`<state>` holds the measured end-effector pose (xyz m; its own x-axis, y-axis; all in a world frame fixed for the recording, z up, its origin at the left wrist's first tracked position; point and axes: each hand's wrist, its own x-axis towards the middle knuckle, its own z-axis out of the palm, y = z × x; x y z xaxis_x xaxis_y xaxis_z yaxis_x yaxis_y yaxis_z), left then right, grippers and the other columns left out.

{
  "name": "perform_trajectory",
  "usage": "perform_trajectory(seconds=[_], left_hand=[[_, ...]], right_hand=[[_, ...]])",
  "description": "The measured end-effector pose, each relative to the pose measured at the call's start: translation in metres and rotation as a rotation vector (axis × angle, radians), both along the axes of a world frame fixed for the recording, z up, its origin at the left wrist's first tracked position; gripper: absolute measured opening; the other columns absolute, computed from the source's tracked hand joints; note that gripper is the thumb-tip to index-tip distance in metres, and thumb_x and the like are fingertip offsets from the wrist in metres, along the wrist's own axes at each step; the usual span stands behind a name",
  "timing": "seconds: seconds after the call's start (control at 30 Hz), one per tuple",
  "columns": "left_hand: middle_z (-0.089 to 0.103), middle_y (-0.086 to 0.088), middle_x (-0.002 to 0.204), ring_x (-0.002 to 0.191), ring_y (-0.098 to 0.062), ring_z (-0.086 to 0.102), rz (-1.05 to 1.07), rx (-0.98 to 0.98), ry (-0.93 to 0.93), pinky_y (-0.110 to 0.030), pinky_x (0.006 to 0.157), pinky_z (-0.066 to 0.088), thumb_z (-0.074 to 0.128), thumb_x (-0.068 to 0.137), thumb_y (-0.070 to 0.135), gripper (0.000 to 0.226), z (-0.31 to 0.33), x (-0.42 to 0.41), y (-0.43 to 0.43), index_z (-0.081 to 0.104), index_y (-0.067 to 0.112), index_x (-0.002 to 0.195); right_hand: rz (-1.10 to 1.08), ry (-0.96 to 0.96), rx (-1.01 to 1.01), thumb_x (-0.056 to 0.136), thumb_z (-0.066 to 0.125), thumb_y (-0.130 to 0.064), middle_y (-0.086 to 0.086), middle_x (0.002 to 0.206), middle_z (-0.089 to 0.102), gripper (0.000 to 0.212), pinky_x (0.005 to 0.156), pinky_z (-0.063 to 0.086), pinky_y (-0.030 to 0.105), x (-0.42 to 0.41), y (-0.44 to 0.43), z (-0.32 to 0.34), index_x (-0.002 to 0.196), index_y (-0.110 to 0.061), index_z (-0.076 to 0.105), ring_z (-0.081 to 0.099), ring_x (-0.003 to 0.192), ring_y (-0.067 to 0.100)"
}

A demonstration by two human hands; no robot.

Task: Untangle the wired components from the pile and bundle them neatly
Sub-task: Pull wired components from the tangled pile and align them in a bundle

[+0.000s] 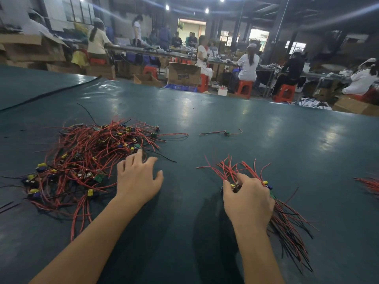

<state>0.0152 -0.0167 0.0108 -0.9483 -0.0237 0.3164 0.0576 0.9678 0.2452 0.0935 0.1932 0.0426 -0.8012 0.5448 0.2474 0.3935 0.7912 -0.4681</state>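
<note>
Left hand (137, 179): fingers spread and straight, holding nothing, fingertips at the near right edge of the pile (86, 158).
Pile: tangled red and black wired components, left on the green table (205, 111).
Right hand (248, 199): curled round a bundle (287, 220) of wired components; wires fan out beyond the fingers and back past the wrist.
Stray component (226, 132): alone, farther off.
Loose red wires (369, 184): at the right edge, blurred.

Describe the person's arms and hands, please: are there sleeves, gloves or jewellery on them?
Both are bare. The left hand and right hand wear no gloves, and no ring shows on the fingers in view. The left forearm and right forearm show no sleeve up to the picture's lower edge, and no watch or bracelet at either wrist.
</note>
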Motion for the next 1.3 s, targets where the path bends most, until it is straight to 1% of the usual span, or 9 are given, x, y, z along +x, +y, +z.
perform_trajectory(seconds=[0.13, 0.27, 0.4, 0.67, 0.93, 1.03, 1.13, 1.23, 1.3], left_hand=[[0.053, 0.001, 0.132, 0.127, -0.024, 0.040, 0.086, -0.074, -0.179, -0.042, 0.103, 0.027, 0.035, 0.095, 0.056, 0.048, -0.004, -0.006, -0.008, 0.053, 0.026, 0.127], [0.061, 0.004, 0.110, 0.115, -0.023, 0.050, 0.067, -0.046, -0.096, -0.041, 0.098, 0.029, 0.035, 0.097, 0.047, 0.036, -0.002, -0.005, -0.004, 0.057, 0.019, 0.099], [0.065, 0.001, 0.118, 0.114, -0.025, 0.053, 0.024, 0.013, 0.065, -0.041, 0.099, 0.030, 0.043, 0.096, 0.039, 0.035, 0.001, -0.001, 0.004, 0.062, 0.014, 0.113], [0.064, -0.007, 0.128, 0.112, -0.026, 0.062, -0.285, 0.210, 0.309, -0.041, 0.092, 0.044, 0.053, 0.087, 0.026, 0.044, 0.008, 0.016, 0.028, 0.064, 0.004, 0.123], [0.039, 0.002, 0.152, 0.127, -0.018, 0.052, -0.571, 0.418, 0.200, -0.040, 0.109, 0.039, 0.059, 0.092, 0.020, 0.059, 0.005, 0.032, 0.045, 0.039, 0.008, 0.147], [0.032, 0.003, 0.156, 0.136, -0.014, 0.042, -0.702, 0.414, 0.173, -0.037, 0.111, 0.037, 0.058, 0.092, 0.018, 0.060, 0.004, 0.035, 0.049, 0.036, 0.006, 0.147], [0.053, -0.001, 0.141, 0.124, -0.017, 0.054, -0.851, 0.330, 0.181, -0.036, 0.103, 0.044, 0.062, 0.088, 0.013, 0.046, 0.005, 0.038, 0.051, 0.056, 0.007, 0.133], [0.072, -0.002, 0.091, 0.077, -0.020, 0.064, -0.926, 0.351, 0.322, -0.038, 0.071, 0.053, 0.066, 0.082, 0.008, 0.012, 0.006, 0.042, 0.050, 0.071, 0.005, 0.093], [0.071, 0.003, 0.081, 0.066, -0.015, 0.064, -0.888, 0.553, 0.322, -0.034, 0.064, 0.053, 0.063, 0.087, 0.020, 0.011, 0.006, 0.044, 0.050, 0.067, 0.010, 0.087]], right_hand=[[0.170, 0.078, 0.007, 0.093, 0.054, -0.046, -0.005, 0.122, 0.062, 0.039, 0.097, 0.033, 0.036, 0.002, -0.025, -0.004, 0.129, -0.030, 0.061, 0.051, 0.115, 0.022], [0.421, 0.115, -0.047, 0.095, 0.054, -0.042, -0.009, 0.119, 0.063, 0.035, 0.101, 0.035, 0.032, 0.002, -0.048, -0.014, 0.125, -0.026, 0.065, 0.053, 0.113, 0.015], [0.548, 0.074, -0.171, 0.097, 0.054, -0.035, -0.007, 0.128, 0.059, 0.040, 0.104, 0.039, 0.028, -0.004, -0.049, -0.024, 0.133, -0.019, 0.059, 0.049, 0.120, 0.013], [0.289, -0.044, -0.143, 0.097, 0.049, -0.039, 0.002, 0.148, 0.046, 0.051, 0.110, 0.034, 0.032, -0.017, -0.028, -0.029, 0.144, -0.017, 0.047, 0.041, 0.137, 0.020], [0.201, 0.061, -0.179, 0.099, 0.048, -0.037, 0.005, 0.143, 0.053, 0.046, 0.108, 0.035, 0.032, -0.020, -0.019, -0.027, 0.139, -0.015, 0.053, 0.047, 0.132, 0.021], [0.334, 0.294, -0.595, 0.100, 0.052, -0.034, -0.003, 0.102, 0.073, 0.033, 0.086, 0.048, 0.018, -0.021, -0.030, -0.025, 0.112, -0.011, 0.071, 0.065, 0.096, 0.009], [0.368, 0.361, -1.109, 0.100, 0.054, -0.030, -0.003, 0.066, 0.070, 0.037, 0.062, 0.053, 0.021, -0.023, -0.041, -0.018, 0.077, -0.008, 0.071, 0.066, 0.065, 0.008], [0.265, 0.327, -1.248, 0.098, 0.057, -0.030, 0.005, 0.074, 0.073, 0.034, 0.064, 0.056, 0.031, -0.024, -0.040, -0.016, 0.076, -0.008, 0.069, 0.066, 0.064, 0.015], [0.242, 0.354, -1.250, 0.101, 0.052, -0.022, 0.009, 0.086, 0.073, 0.026, 0.067, 0.056, 0.036, -0.026, -0.036, -0.018, 0.084, -0.011, 0.067, 0.067, 0.070, 0.019]])
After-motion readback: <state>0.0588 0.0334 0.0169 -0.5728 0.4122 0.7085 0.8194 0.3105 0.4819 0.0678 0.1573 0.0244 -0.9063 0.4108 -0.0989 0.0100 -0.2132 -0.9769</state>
